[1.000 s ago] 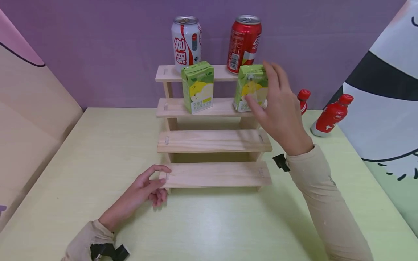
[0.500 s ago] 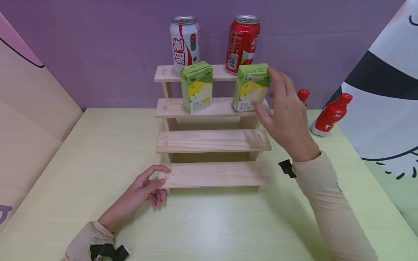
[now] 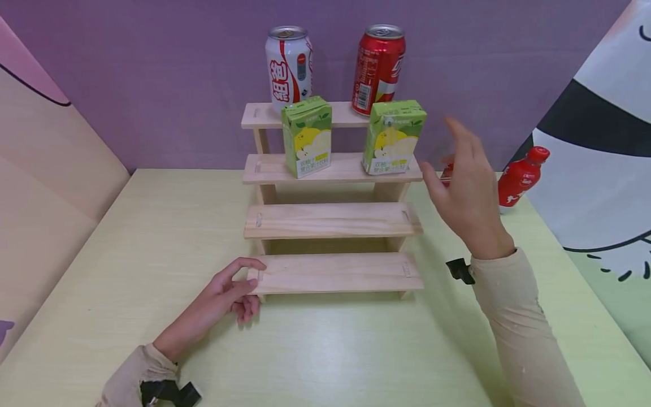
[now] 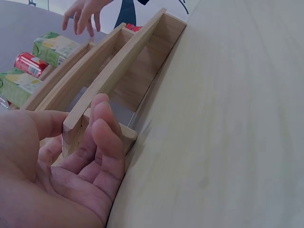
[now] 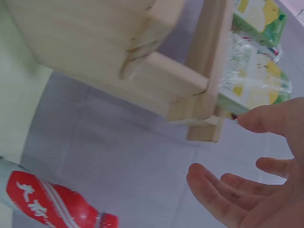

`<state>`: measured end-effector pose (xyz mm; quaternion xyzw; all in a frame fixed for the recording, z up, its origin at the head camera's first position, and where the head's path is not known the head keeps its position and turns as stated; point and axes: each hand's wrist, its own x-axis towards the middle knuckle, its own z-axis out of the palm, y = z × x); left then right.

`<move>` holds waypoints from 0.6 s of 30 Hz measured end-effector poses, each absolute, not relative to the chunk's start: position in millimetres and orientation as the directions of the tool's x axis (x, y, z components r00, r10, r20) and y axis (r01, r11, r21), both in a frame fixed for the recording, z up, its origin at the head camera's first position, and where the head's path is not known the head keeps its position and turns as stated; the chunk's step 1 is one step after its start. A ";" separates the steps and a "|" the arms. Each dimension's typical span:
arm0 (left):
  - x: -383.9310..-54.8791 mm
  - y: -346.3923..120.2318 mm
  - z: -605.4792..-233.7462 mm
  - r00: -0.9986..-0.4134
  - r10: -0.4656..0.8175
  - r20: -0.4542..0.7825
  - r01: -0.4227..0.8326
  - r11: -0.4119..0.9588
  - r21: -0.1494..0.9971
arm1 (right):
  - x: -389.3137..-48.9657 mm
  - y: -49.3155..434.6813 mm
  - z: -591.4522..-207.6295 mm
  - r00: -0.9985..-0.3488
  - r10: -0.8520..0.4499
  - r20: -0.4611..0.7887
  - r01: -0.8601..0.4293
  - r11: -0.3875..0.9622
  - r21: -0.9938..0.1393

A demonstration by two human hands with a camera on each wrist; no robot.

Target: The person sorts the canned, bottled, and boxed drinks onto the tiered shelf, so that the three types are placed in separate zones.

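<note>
A four-tier shelf is replaced here by a stepped wooden rack standing on the table. My left hand grips the left end of its lowest step, thumb and fingers round the board in the left wrist view. Off the rack's right side, my right hand hangs in the air with fingers spread, holding nothing. Nearest to it is a green juice box, upright on the second step from the top. Another green juice box stands on that step's left part.
On the top step stand a white can at left and a red can at right. A red bottle is on the table at right. Another red bottle is mostly hidden behind my right hand. A purple backdrop rises behind.
My right hand has let go of the right juice box and moved away to the right and slightly down. The box stays on its step. My left hand has not moved.
</note>
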<state>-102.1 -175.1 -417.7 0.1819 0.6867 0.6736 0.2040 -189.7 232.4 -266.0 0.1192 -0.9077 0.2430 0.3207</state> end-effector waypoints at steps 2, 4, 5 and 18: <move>-102.3 -175.0 -418.3 -0.852 0.523 -0.039 -0.029 0.027 0.999 | -192.3 237.2 -270.0 -0.768 -0.056 0.638 -0.367 0.855 -0.366; -102.4 -174.8 -418.8 -0.853 0.520 -0.044 -0.034 0.028 0.999 | -195.7 242.7 -273.4 -0.769 -0.047 0.637 -0.363 0.853 -0.375; -102.5 -174.8 -419.1 -0.853 0.520 -0.046 -0.035 0.030 0.999 | -197.7 245.6 -274.8 -0.770 -0.040 0.637 -0.358 0.853 -0.379; -103.5 -174.8 -420.3 -0.855 0.519 -0.018 0.002 0.038 0.999 | -225.1 274.8 -292.0 -0.788 0.025 0.615 -0.288 0.868 -0.405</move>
